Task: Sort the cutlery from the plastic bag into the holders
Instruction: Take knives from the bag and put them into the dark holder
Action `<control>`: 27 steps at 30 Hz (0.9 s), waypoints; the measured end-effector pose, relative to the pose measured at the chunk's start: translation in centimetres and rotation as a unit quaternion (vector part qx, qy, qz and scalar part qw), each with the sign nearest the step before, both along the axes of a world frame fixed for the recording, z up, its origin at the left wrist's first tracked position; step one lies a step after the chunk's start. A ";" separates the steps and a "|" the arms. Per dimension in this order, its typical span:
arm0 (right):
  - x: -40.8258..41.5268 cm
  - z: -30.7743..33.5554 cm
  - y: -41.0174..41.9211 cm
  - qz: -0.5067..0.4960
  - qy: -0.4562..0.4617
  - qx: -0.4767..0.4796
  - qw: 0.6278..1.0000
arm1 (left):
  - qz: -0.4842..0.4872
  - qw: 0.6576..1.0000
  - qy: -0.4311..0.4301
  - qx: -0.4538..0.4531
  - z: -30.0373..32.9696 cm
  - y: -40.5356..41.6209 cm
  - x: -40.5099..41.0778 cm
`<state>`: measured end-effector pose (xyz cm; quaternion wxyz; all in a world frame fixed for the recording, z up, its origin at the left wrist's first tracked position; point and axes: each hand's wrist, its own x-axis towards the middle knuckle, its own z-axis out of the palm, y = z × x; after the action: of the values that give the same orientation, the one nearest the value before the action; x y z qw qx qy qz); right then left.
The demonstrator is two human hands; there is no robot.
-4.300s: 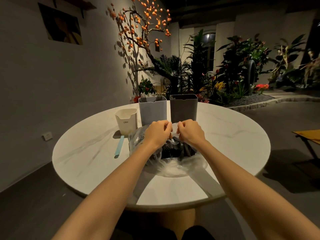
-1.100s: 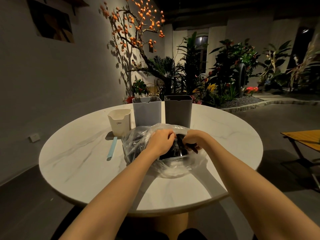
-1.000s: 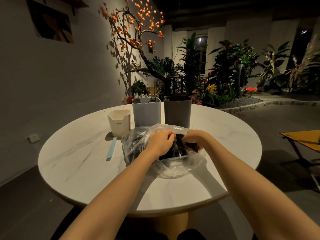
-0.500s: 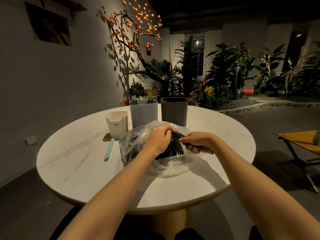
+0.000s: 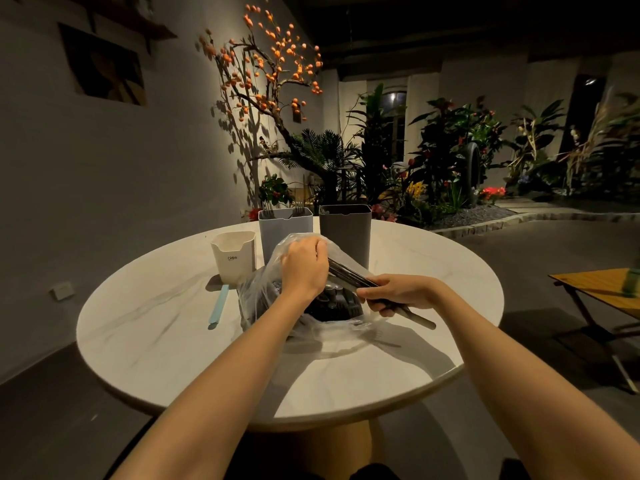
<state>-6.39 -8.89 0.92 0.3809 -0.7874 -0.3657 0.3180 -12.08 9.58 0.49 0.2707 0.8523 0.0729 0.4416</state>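
A clear plastic bag [image 5: 258, 296] full of dark cutlery [image 5: 332, 304] lies in the middle of the round white table [image 5: 166, 344]. My left hand [image 5: 304, 268] grips the bag's upper edge and lifts it. My right hand [image 5: 398, 294] grips a bundle of dark utensils [image 5: 353, 277] that slants out of the bag's mouth, handles sticking out to the right. Behind the bag stand three holders: a small cream one [image 5: 233, 256], a light blue-grey one [image 5: 280, 228] with fork tips showing, and a dark grey one [image 5: 346, 230].
A pale blue flat stick [image 5: 218, 308] lies on the table left of the bag. A wooden folding table [image 5: 602, 292] stands to the right. Plants and a tree with orange fruit fill the background.
My right hand has pulled a bundle of dark utensils up and rightward out of the bag. My left hand has lifted the bag's edge higher.
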 end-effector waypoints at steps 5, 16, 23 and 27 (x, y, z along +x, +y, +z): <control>0.1 -0.1 -0.6 0.004 0.053 0.009 0.999 | -0.003 0.997 0.053 -0.058 0.3 0.4 0.6; 0.5 -0.5 -1.1 -0.010 0.072 0.060 0.996 | -0.013 0.987 0.113 -0.118 -0.2 1.7 1.7; 1.8 -0.9 0.0 -0.125 0.020 0.129 0.984 | -0.082 0.989 0.084 -0.094 0.1 -0.1 2.4; 2.8 -0.9 0.2 -0.172 -0.011 0.135 0.976 | -0.132 0.981 0.074 -0.118 0.3 -1.2 3.3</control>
<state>-3.55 -8.70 0.03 0.5285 -0.7833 -0.2689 0.1869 -8.78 8.40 0.80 0.4188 0.8470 0.0316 0.3258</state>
